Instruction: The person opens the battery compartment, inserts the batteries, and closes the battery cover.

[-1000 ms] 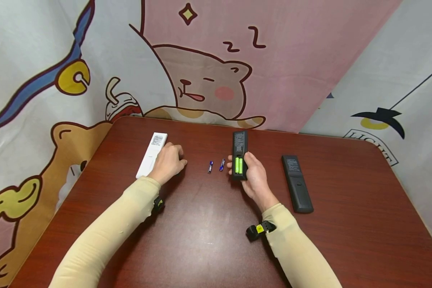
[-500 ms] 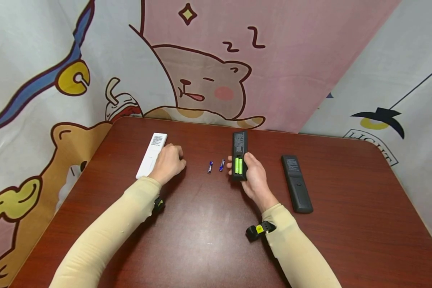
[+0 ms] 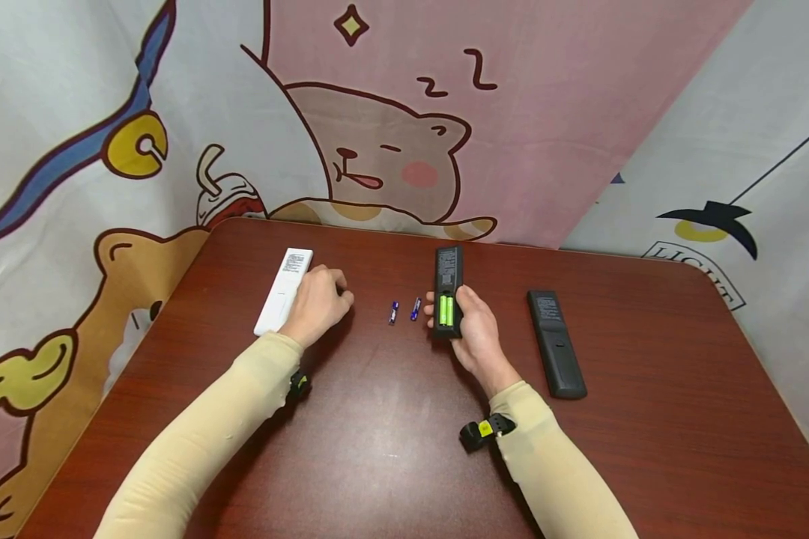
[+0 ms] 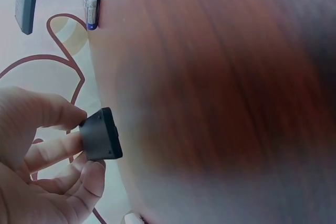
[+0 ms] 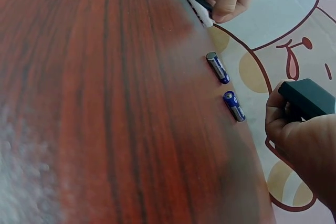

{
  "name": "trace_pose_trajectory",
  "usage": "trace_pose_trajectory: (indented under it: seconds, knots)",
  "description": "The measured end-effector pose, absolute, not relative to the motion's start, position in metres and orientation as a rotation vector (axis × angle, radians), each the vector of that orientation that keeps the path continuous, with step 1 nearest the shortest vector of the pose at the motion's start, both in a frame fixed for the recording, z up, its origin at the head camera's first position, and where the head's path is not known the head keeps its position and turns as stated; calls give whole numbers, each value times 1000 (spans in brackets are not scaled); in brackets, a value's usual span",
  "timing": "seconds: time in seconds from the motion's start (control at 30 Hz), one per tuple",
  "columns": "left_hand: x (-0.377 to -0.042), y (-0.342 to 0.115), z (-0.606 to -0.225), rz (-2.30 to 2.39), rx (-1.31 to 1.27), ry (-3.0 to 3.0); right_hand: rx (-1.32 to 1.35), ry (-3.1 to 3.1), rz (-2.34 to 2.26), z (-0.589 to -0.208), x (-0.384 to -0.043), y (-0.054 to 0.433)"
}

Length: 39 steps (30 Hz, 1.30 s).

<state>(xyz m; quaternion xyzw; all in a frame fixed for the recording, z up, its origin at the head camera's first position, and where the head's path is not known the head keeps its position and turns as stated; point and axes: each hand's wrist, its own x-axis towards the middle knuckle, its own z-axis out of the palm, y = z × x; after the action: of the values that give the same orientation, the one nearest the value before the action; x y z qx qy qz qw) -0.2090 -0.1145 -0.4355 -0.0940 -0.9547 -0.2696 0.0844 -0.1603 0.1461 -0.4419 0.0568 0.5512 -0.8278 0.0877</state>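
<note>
My left hand pinches a small black battery cover between thumb and fingers, above the table beside a white remote control. The cover is hidden in the head view but shows in both wrist views. My right hand grips a black remote control with its back facing up. Its battery compartment is uncovered, and two green batteries lie side by side in it. Between my hands, two blue-and-silver batteries, a left one and a right one, lie apart on the table.
A second black remote control lies back up on the brown table, right of my right hand. A curtain with cartoon prints hangs behind the table's far edge.
My left hand shifts very slightly to the right, with its fingertips turning a little. The right hand and its remote control stay nearly still.
</note>
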Motion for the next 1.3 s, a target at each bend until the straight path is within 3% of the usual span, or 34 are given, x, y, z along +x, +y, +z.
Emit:
trace_pose_trajectory:
  seconds: [1.3]
  knots:
    - [-197,-89,-415,-958,-318,-2787,167,1633,-2461,-438,-160,141]
